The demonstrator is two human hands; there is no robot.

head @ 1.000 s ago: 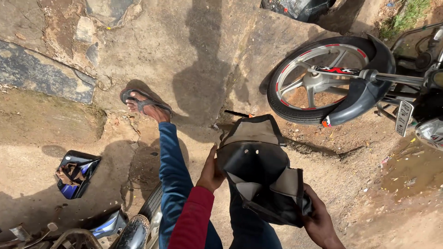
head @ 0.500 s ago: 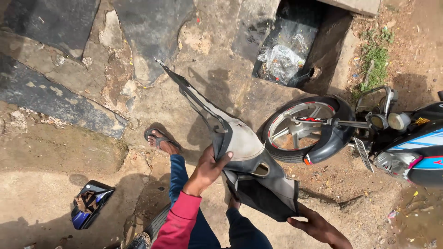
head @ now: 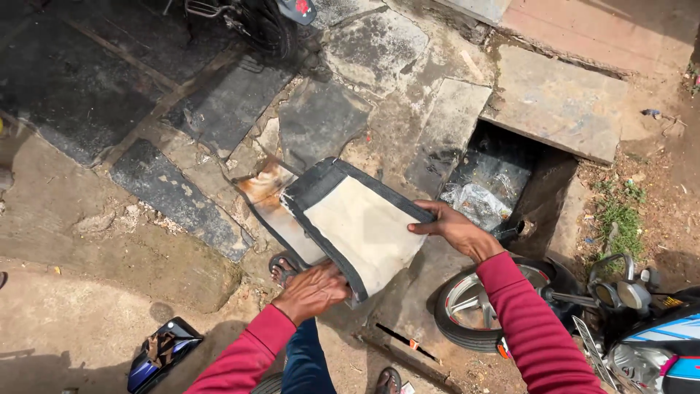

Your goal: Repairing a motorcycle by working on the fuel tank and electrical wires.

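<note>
I hold a motorcycle seat [head: 343,222] upside down in front of me, its pale underside with a black rim facing up. My left hand [head: 312,290] grips its near lower edge. My right hand [head: 456,230] grips its right edge. Both sleeves are red. My sandalled foot [head: 281,268] shows just under the seat on the stone paving.
A motorcycle's front wheel [head: 474,306] and headlight area [head: 642,328] stand at lower right. An open drain hole [head: 496,186] with plastic litter lies beyond my right hand. A small blue and black object [head: 162,352] lies on the dirt at lower left. Another wheel [head: 266,25] is at the top.
The seat has been turned over and lifted flat, so its pale underside faces up. My right hand moved from below it to its right edge. The view has shifted toward the drain.
</note>
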